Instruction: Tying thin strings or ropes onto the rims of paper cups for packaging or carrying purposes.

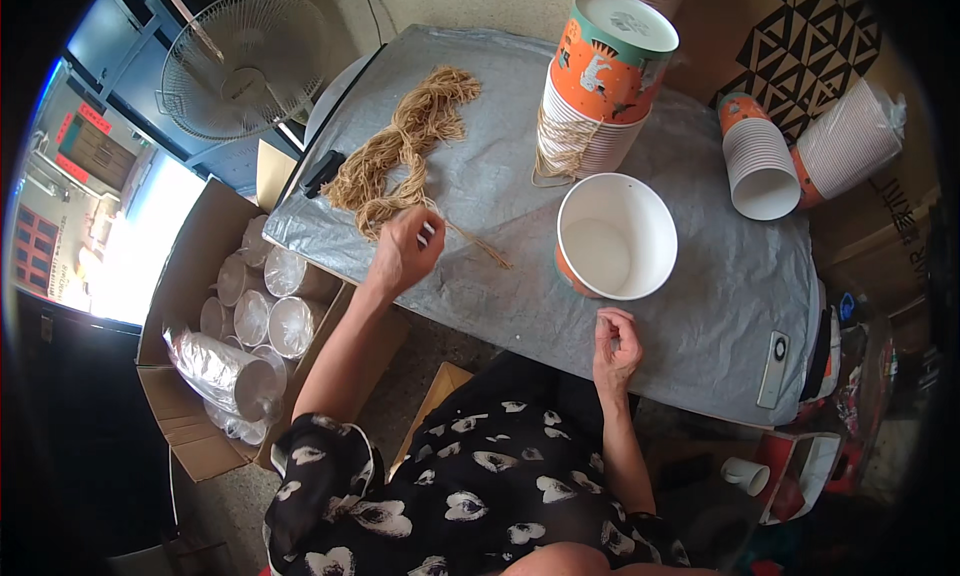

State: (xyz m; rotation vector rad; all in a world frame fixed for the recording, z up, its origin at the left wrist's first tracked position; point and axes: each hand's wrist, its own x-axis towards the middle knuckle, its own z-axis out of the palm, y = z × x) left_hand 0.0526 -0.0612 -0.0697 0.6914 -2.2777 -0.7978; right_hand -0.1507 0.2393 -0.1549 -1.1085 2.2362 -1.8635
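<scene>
My left hand (pixel 408 248) is closed in a pinch at the near end of a tan twine bundle (pixel 400 146); whatever lies between its fingertips is too small to make out. A few loose strands trail from the bundle past this hand. My right hand (pixel 617 348) has its fingers pressed together, just in front of a large paper bucket (pixel 615 241), and any thing pinched there does not show. The bucket's open mouth faces me, white inside with some orange outside. Behind it rises a tall stack of paper buckets (pixel 600 86), upside down, with twine loops hanging at its left side.
A grey sheet (pixel 500 146) covers the table. More nested paper buckets (pixel 762 171) lie at the right, near a phone (pixel 773 369). A black object (pixel 322 173) sits by the twine. On the left are a fan (pixel 245 66) and a carton (pixel 190 421) of wrapped buckets.
</scene>
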